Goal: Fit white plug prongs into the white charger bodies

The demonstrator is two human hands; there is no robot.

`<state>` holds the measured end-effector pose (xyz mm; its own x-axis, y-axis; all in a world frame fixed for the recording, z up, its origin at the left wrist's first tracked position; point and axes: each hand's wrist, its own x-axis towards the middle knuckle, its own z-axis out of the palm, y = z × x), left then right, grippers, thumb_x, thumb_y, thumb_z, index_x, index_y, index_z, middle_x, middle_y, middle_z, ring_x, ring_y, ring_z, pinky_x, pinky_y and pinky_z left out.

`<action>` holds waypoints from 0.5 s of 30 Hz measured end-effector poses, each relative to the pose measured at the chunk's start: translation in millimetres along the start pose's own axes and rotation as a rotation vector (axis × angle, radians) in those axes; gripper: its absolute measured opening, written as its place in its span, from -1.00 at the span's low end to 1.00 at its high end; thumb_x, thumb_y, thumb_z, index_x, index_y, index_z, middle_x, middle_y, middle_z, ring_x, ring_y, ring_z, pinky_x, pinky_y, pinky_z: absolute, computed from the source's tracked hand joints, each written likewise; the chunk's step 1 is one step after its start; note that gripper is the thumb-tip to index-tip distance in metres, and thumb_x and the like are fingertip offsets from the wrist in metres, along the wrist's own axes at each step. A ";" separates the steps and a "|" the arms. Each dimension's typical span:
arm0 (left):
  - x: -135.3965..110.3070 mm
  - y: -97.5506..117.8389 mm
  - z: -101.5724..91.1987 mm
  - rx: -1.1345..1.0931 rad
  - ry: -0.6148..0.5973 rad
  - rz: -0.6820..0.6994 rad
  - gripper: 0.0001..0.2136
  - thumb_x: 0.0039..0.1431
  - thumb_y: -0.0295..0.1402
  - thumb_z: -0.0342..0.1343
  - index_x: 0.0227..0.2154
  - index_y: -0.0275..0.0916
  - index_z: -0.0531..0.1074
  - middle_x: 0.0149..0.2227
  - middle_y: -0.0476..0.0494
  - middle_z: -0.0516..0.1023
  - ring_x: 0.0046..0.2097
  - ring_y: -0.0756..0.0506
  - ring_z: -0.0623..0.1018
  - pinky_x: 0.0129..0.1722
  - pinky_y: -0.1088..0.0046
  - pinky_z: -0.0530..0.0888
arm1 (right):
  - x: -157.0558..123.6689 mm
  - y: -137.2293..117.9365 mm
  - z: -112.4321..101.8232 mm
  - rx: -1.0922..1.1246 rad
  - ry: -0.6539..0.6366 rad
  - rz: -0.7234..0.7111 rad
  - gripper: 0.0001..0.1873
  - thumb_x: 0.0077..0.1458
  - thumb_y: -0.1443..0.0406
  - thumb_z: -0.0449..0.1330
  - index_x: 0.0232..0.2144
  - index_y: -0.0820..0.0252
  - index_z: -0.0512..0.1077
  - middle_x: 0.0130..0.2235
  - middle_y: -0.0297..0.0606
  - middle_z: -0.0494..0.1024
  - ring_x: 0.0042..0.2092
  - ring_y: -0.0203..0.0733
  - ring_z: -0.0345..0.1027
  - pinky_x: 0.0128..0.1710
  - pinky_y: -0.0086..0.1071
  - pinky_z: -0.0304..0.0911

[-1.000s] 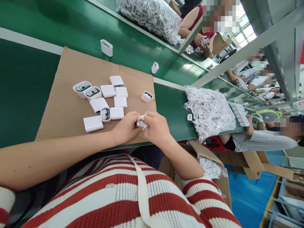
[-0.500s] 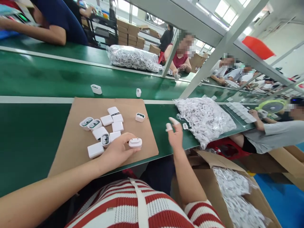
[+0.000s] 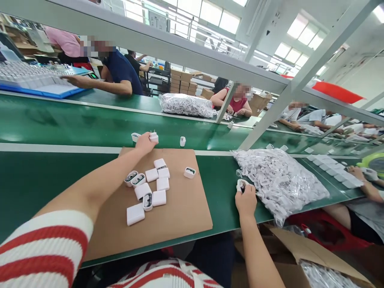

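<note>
Half a second ago the left hand (image 3: 146, 141) held the small white plastic charger with metal prongs (image 3: 154, 137) at the near edge of the brown cardboard sheet (image 3: 180, 216). Now it is stretched past the sheet's far edge, fingers grasping the charger over the glossy green conveyor belt (image 3: 60, 128), so this piece looks assembled. On the sheet lie smooth white rounded housings (image 3: 151, 186), some open. The right hand (image 3: 246, 198) has crossed to the crinkly clear bag of white parts (image 3: 279, 180), fingers pinched on a small white plastic part (image 3: 241, 185) at the bag's left edge.
</note>
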<state>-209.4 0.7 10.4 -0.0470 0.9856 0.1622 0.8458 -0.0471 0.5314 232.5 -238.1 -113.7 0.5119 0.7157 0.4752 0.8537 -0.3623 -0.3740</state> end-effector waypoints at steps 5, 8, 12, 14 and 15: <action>20.0 -2.4 9.9 0.032 0.010 0.017 -0.68 -0.06 -0.33 0.28 -0.25 -0.39 0.41 -0.12 -0.40 0.56 -0.01 -0.30 0.54 -0.05 0.30 0.38 | 3.3 12.1 10.7 0.270 0.009 -0.101 -0.53 0.14 0.13 0.06 -0.03 0.31 0.47 -0.06 0.06 0.49 -0.07 0.07 0.35 -0.04 -0.10 0.27; 14.9 -18.2 -5.0 0.061 0.124 0.039 -0.56 0.02 -0.25 0.25 -0.09 -0.45 0.40 0.10 -0.39 0.45 0.25 -0.36 0.32 0.23 0.20 0.21 | 5.5 16.1 12.9 0.270 -0.019 -0.050 -0.49 0.12 0.11 0.06 -0.03 0.33 0.51 -0.21 0.00 0.56 -0.19 0.05 0.33 -0.10 -0.09 0.27; 9.0 -52.9 -36.2 0.070 0.189 -0.005 -0.53 0.17 -0.11 0.21 -0.12 -0.50 0.38 0.14 -0.31 0.41 0.36 -0.38 0.10 0.37 0.01 -0.02 | 4.5 12.2 6.8 0.201 0.062 -0.086 -0.60 0.08 0.21 0.00 -0.18 0.27 0.52 -0.22 -0.01 0.52 -0.14 0.06 0.29 -0.08 -0.09 0.25; 8.9 -69.2 -48.5 0.037 0.151 -0.015 -0.46 0.13 -0.03 0.25 -0.17 -0.52 0.36 0.10 -0.38 0.43 0.28 -0.34 0.24 0.32 0.04 0.15 | 4.1 7.5 1.1 0.251 0.095 -0.096 -0.68 0.07 0.23 0.00 -0.28 0.22 0.51 -0.22 -0.02 0.47 -0.16 0.06 0.30 -0.11 -0.08 0.26; 9.4 -75.5 -53.2 0.009 0.129 0.003 -0.44 0.13 0.02 0.23 -0.18 -0.52 0.36 0.07 -0.38 0.46 0.20 -0.28 0.34 0.26 0.10 0.26 | 4.0 4.7 -1.9 0.301 0.106 -0.098 -0.72 0.07 0.22 0.02 -0.32 0.19 0.50 -0.22 -0.02 0.45 -0.16 0.06 0.31 -0.13 -0.08 0.26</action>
<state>-302.0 4.9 16.0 -0.1118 0.9564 0.2698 0.8507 -0.0482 0.5234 238.7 -238.1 -112.1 0.4496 0.6663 0.5949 0.8407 -0.0908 -0.5338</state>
